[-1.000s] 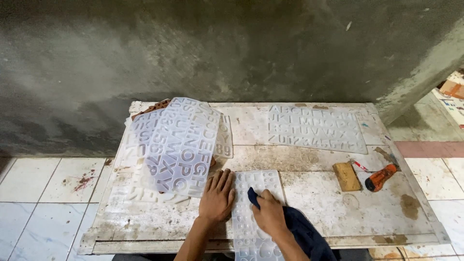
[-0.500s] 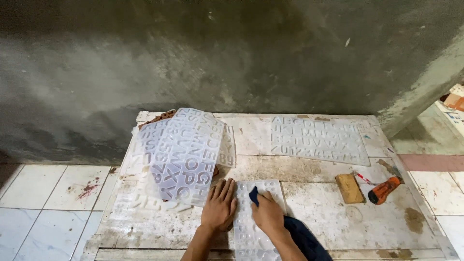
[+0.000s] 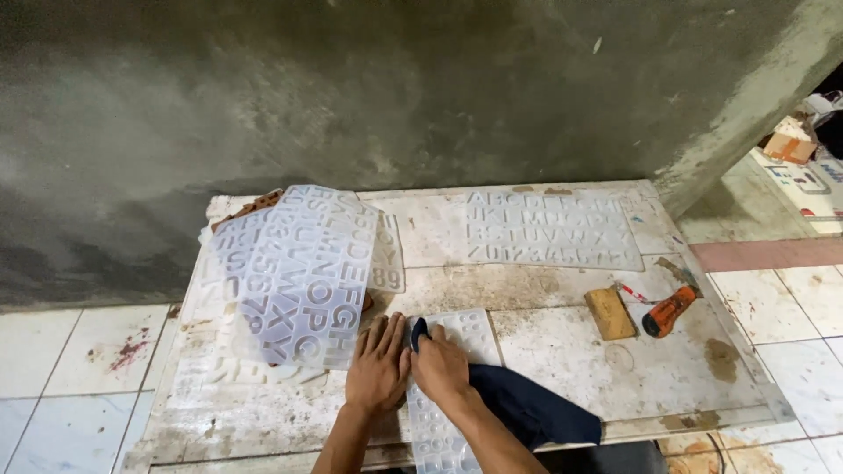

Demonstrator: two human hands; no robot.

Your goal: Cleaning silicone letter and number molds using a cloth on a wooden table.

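My left hand [image 3: 378,367] lies flat, fingers together, on the left edge of a clear silicone mould sheet [image 3: 470,333] with round cavities on the low tiled table [image 3: 562,369]. My right hand [image 3: 439,367] presses a dark blue cloth [image 3: 527,405] onto the same sheet, gripping the cloth's top corner beside the left hand. The cloth trails off toward the table's front edge.
A stack of translucent letter moulds [image 3: 303,272] leans up at the left. Another letter mould [image 3: 549,230] lies flat at the back. A tan block [image 3: 609,313] and an orange-handled tool [image 3: 669,310] rest at the right. A rough grey wall [image 3: 395,96] stands behind.
The view has shifted slightly closer and lower. Both hands stay together on the mould sheet, with the cloth under the right hand.
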